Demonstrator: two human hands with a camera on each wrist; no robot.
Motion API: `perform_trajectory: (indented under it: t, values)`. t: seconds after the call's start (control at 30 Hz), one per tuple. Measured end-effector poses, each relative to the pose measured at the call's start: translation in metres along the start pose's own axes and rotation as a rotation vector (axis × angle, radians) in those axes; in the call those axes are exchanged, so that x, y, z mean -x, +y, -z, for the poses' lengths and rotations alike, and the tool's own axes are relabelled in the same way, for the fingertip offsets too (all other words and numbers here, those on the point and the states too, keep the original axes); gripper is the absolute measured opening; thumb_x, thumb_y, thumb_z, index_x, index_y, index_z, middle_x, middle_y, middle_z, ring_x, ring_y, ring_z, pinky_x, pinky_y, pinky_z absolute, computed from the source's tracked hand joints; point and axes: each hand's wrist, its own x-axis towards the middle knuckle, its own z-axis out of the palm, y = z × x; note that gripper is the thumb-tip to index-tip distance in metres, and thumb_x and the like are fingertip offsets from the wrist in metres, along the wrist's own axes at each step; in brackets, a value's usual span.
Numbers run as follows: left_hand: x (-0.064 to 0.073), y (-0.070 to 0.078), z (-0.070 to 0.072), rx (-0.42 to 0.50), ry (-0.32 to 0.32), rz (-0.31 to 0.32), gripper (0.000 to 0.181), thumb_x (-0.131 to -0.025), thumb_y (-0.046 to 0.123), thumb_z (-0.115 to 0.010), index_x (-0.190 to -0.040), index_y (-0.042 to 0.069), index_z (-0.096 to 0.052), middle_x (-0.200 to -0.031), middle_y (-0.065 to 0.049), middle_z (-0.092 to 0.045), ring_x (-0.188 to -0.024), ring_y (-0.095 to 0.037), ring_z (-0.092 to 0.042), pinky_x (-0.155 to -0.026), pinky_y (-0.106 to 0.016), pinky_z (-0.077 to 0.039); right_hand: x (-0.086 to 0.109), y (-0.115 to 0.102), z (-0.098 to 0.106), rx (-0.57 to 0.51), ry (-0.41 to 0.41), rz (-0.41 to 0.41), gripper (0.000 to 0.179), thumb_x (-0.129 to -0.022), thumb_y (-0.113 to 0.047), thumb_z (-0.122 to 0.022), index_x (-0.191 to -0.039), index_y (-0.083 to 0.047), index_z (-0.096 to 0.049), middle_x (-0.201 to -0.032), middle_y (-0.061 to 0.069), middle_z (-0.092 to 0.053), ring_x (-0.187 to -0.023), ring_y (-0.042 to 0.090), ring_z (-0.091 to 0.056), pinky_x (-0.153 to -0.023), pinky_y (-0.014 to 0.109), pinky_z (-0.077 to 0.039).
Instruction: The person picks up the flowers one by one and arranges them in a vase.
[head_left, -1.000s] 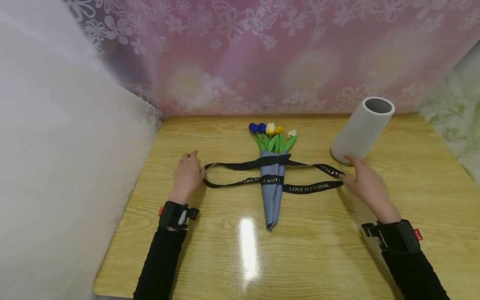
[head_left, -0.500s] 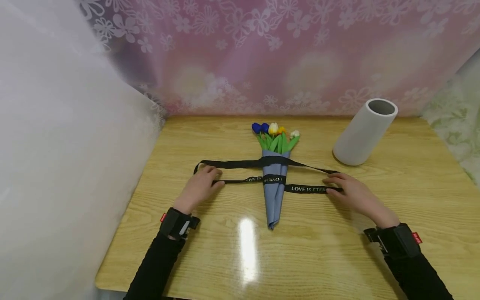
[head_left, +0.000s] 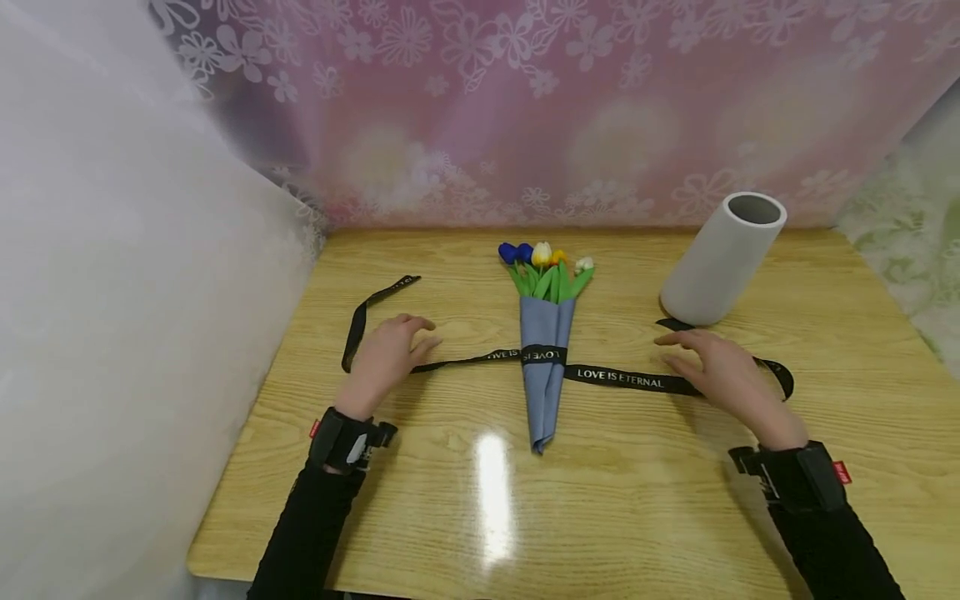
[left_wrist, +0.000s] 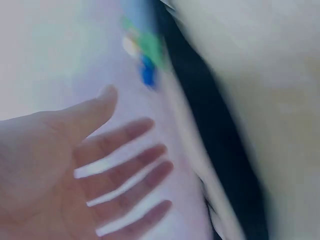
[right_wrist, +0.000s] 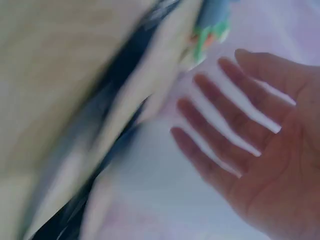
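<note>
A bouquet of artificial tulips, blue, white and orange with green leaves, lies mid-table in a blue-grey wrapper. Across the wrapper runs a black ribbon printed "LOVE IS ETERNAL", its two ends spread out left and right. My left hand hovers by the left length of ribbon, fingers spread and holding nothing; the left wrist view shows the bare palm. Over the right length is my right hand, hiding part of it. Its fingers are extended and apart in the right wrist view, with nothing between them.
A tall white vase stands at the back right, just behind the ribbon's right end. The wooden table ends at a pink flowered curtain behind and a white covering on the left.
Both hands have let go of the ribbon. The upper strand that crossed the wrapper is gone from it, and the ends now lie outward on either side.
</note>
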Motion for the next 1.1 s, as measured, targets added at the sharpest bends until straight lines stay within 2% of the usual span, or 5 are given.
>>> perform_trajectory:
  t: [0.17,0.37,0.5,0.67,1.1]
  values:
    - [-0.044,0.063,-0.004,0.101,0.04,-0.207,0.021,-0.101,0.03,-0.065,-0.112,0.015,-0.075,-0.103,-0.004,-0.073,-0.082,-0.016,-0.069,-0.068,-0.028,-0.056,-0.045,-0.044,-0.011,-0.07,-0.08,0.138,0.026,-0.097,-0.016,-0.071,-0.121,-0.008,-0.072,-0.118,0.015,-0.071,-0.1,0.034,-0.068,-0.08,0.052,-0.056]
    - [-0.065,0.108,-0.034,0.098,-0.097,-0.306,0.018,-0.097,0.027,-0.072,-0.11,0.015,-0.075,-0.103,-0.002,-0.072,-0.087,-0.014,-0.068,-0.069,-0.024,-0.054,-0.077,-0.068,-0.043,-0.087,-0.103,0.241,0.025,-0.088,-0.015,-0.08,-0.11,-0.007,-0.071,-0.102,0.01,-0.072,-0.084,0.025,-0.068,-0.069,0.04,-0.056]
    - [-0.063,0.113,-0.053,0.026,-0.153,-0.284,0.024,-0.094,0.032,-0.075,-0.11,0.015,-0.073,-0.101,-0.003,-0.068,-0.087,-0.016,-0.066,-0.069,-0.026,-0.053,-0.081,-0.071,-0.054,-0.08,-0.067,0.267,0.026,-0.082,-0.013,-0.086,-0.102,-0.008,-0.07,-0.094,0.008,-0.07,-0.076,0.021,-0.066,-0.063,0.035,-0.054]
    - [-0.062,0.113,-0.061,0.02,-0.118,-0.279,0.018,-0.094,0.031,-0.074,-0.105,0.016,-0.074,-0.099,-0.001,-0.067,-0.087,-0.016,-0.067,-0.07,-0.026,-0.055,-0.08,-0.072,-0.056,-0.089,-0.037,0.27,0.015,-0.087,-0.01,-0.081,-0.098,-0.008,-0.071,-0.093,0.007,-0.068,-0.075,0.02,-0.065,-0.063,0.034,-0.053]
    - [-0.068,0.107,-0.056,0.074,-0.004,-0.288,0.009,-0.1,0.018,-0.068,-0.1,0.01,-0.071,-0.094,-0.002,-0.068,-0.081,-0.013,-0.065,-0.067,-0.024,-0.053,-0.081,-0.072,-0.056,-0.205,-0.046,0.245,0.018,-0.093,-0.019,-0.076,-0.103,-0.006,-0.07,-0.097,0.009,-0.062,-0.077,0.017,-0.062,-0.065,0.032,-0.053]
